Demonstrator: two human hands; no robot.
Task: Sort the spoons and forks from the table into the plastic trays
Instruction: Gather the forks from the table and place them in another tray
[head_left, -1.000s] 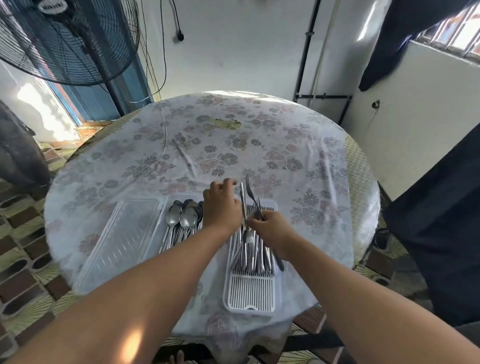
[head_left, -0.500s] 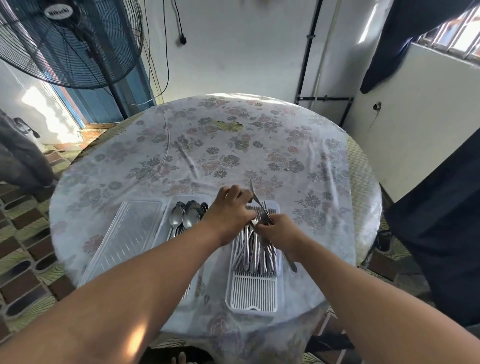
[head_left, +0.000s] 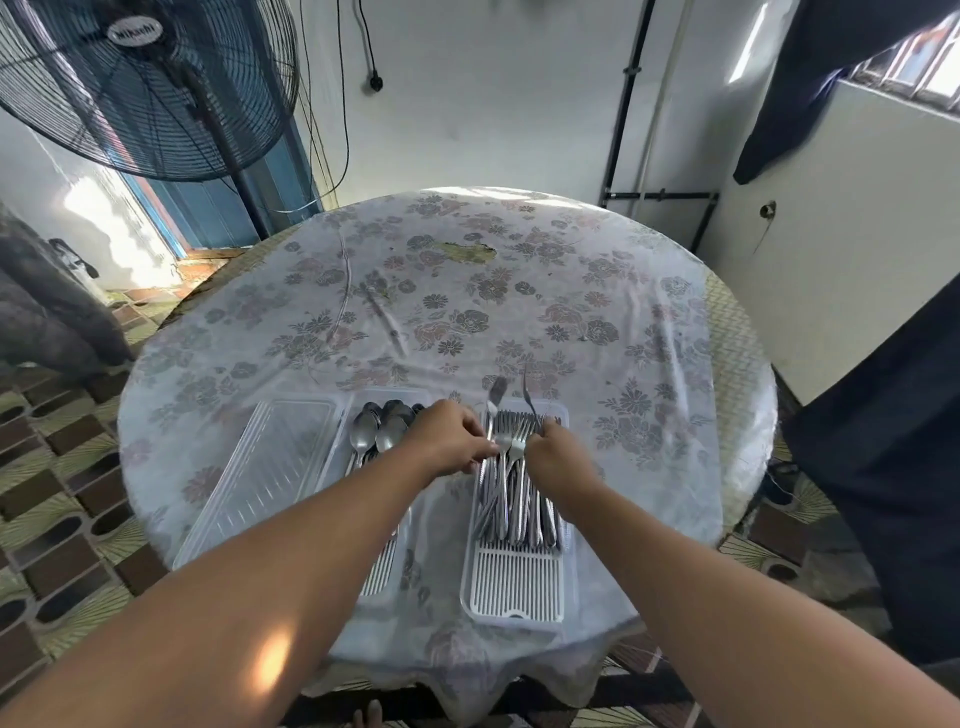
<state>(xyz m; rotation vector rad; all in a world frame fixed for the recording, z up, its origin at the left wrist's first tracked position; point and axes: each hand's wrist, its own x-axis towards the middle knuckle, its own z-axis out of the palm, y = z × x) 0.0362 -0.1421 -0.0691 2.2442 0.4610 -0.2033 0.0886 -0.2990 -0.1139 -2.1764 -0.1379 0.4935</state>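
Forks (head_left: 514, 493), tines toward frame top, fill right tray (head_left: 511, 587); spoons (head_left: 376, 428) fill middle tray (head_left: 376, 571); left hand (head_left: 449, 439) and right hand (head_left: 558, 457) each pinch a fork.

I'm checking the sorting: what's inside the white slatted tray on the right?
The white slatted tray holds a row of forks, tines pointing away. Both hands cover part of the row, so I can't rule out a stray spoon beneath.
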